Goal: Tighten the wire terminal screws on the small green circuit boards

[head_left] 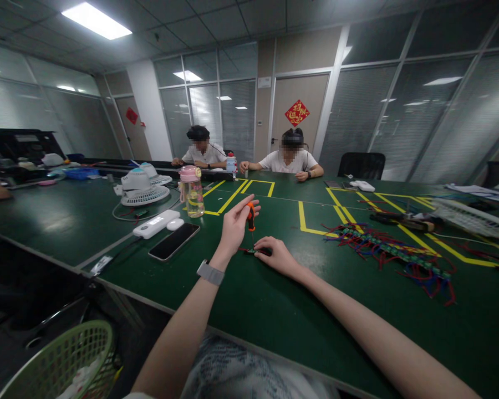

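An orange and black screwdriver [250, 217] stands nearly upright between the thumb and fingers of my left hand [235, 221], whose other fingers stretch out. Its thin shaft points down at a small green circuit board [250, 251] on the green table; I cannot tell whether the tip touches it. With its fingertips, my right hand [276, 256] pinches the right end of this board against the tabletop. A red wire leaves the board on the left, and dark wires run under my right fingers.
Wired circuit boards [393, 252] lie in a row at the right. On the left are a phone [174, 241], a white power strip [156, 223], a pink-lidded bottle [192, 191] and white fan parts [143, 188]. Two people sit opposite. A green basket [62, 360] stands below the table edge.
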{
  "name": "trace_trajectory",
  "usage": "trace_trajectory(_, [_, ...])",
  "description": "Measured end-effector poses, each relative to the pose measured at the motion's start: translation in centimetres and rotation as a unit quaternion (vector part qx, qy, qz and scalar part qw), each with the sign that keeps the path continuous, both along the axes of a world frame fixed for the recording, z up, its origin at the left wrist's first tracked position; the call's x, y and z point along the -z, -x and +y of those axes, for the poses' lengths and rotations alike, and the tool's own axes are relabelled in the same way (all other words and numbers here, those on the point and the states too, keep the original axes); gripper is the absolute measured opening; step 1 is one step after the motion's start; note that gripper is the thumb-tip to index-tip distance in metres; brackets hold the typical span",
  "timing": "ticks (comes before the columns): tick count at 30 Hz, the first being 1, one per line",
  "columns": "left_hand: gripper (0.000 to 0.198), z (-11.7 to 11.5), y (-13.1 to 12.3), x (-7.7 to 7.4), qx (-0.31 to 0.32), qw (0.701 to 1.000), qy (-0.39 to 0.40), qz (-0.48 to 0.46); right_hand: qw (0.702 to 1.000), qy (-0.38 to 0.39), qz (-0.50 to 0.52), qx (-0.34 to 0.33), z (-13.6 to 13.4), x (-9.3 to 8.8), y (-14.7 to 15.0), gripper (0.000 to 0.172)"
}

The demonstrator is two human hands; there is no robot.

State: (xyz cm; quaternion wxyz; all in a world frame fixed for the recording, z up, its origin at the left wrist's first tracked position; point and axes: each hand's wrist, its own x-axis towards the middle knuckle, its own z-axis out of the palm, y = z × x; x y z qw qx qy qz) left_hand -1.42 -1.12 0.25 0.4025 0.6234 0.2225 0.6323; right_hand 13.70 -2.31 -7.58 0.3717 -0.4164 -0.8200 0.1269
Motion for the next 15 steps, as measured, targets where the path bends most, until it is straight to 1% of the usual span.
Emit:
trace_trajectory(1, [0.034, -0.03, 0.0, -0.01, -0.005, 1.0, 0.004, -0.001, 1.0, -0.001, 0.001, 0.0, 0.03, 0.04, -0.01, 0.012])
trace_trajectory(2, [0.033, -0.08, 0.04, -0.05, -0.028, 1.0, -0.002, 0.009, 1.0, -0.002, 0.001, -0.002, 0.07, 0.09, -0.01, 0.012])
trace_trajectory(5, [0.027, -0.25, 0.21, -0.23, -0.126, 0.989, -0.046, 0.065, 1.0, -0.007, 0.004, -0.006, 0.2, 0.26, -0.04, 0.012])
trace_trajectory(6, [0.025, -0.28, 0.25, -0.29, -0.146, 0.984, -0.058, 0.079, 1.0, -0.008, 0.005, -0.007, 0.24, 0.3, -0.05, 0.012])
trace_trajectory(7, [0.024, -0.28, 0.25, -0.32, -0.151, 0.983, -0.065, 0.084, 1.0, -0.009, 0.005, -0.006, 0.28, 0.34, -0.06, 0.012])
trace_trajectory(8, [0.025, -0.26, 0.23, -0.33, -0.138, 0.985, -0.064, 0.078, 1.0, -0.009, 0.004, -0.005, 0.31, 0.37, -0.06, 0.012])
trace_trajectory(11, [0.031, -0.08, 0.09, -0.2, -0.046, 0.998, -0.028, 0.035, 1.0, -0.006, -0.001, 0.001, 0.36, 0.41, -0.08, 0.012])
trace_trajectory(12, [0.032, -0.02, 0.08, -0.14, -0.028, 0.999, -0.017, 0.025, 1.0, -0.005, -0.002, 0.002, 0.36, 0.42, -0.08, 0.012])
trace_trajectory(13, [0.033, 0.02, 0.1, -0.09, -0.029, 0.999, -0.012, 0.023, 1.0, -0.006, -0.003, 0.003, 0.37, 0.43, -0.08, 0.012])
trace_trajectory(14, [0.032, 0.05, 0.15, -0.05, -0.05, 0.998, -0.016, 0.03, 1.0, -0.006, -0.004, 0.004, 0.38, 0.43, -0.09, 0.012])
trace_trajectory(15, [0.031, 0.05, 0.21, -0.04, -0.082, 0.995, -0.028, 0.044, 1.0, -0.007, -0.003, 0.004, 0.38, 0.44, -0.08, 0.011])
